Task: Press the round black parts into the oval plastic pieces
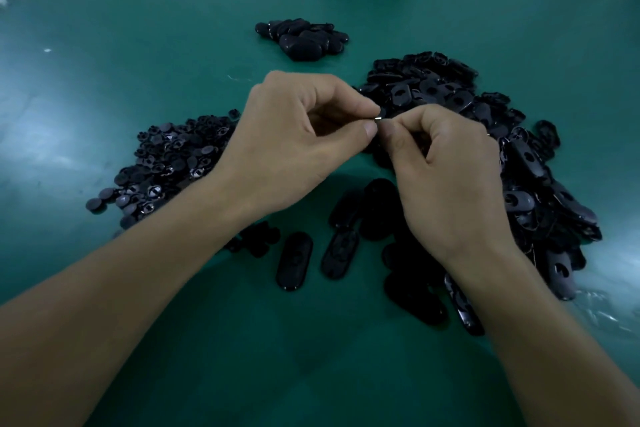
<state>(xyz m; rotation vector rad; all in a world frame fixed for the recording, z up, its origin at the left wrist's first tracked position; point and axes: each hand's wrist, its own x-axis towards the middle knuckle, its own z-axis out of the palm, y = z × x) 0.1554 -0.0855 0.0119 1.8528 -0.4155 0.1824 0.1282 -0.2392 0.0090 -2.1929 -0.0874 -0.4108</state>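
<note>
I am pinching a small black piece (381,113) between the fingertips of both hands. My left hand (294,139) and right hand (450,180) are meeting tip to tip above the green table (173,28), and my fingers are hiding most of the piece, so I cannot tell its shape. The heap of round black parts (173,163) is lying beside my left wrist, the heap of oval plastic pieces (443,90) beyond and under my right hand, with loose ovals (294,260) between my forearms.
</note>
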